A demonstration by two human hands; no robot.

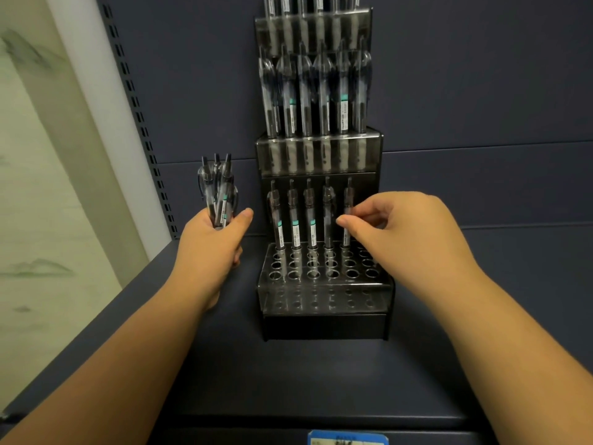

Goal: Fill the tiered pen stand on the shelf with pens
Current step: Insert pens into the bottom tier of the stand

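The pen stand [324, 293] sits on the dark shelf [288, 380], right against the back wall, and its top rows are full of pens. The right hand [404, 232] pinches the fifth pen [347, 216] in the bottom tier's back row, where four more pens stand beside it. The left hand [211, 242] holds a bunch of pens [218, 194] just left of the stand.

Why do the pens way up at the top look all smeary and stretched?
Head view: the wide lens stretches the edges, so the top pens smear and the shelf post bends. The light is dim. The bottom-row pens between the left hand and right hand look sharper.
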